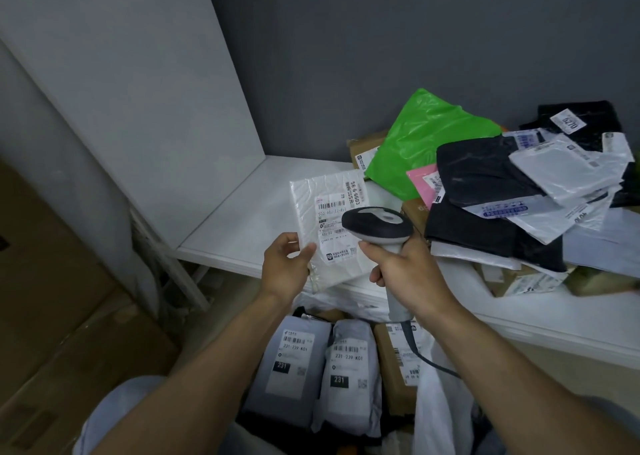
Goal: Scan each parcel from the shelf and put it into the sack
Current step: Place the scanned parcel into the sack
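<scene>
Two hands work mid-frame: the left hand (282, 267) pinches a white parcel (332, 226), the right hand (408, 274) grips the scanner (377, 226) over it.

White parcel (322, 205), green bag (426, 136).

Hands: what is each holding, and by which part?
The left hand pinches the white parcel at its lower left corner; right hand grips the barcode scanner by its handle.
</scene>
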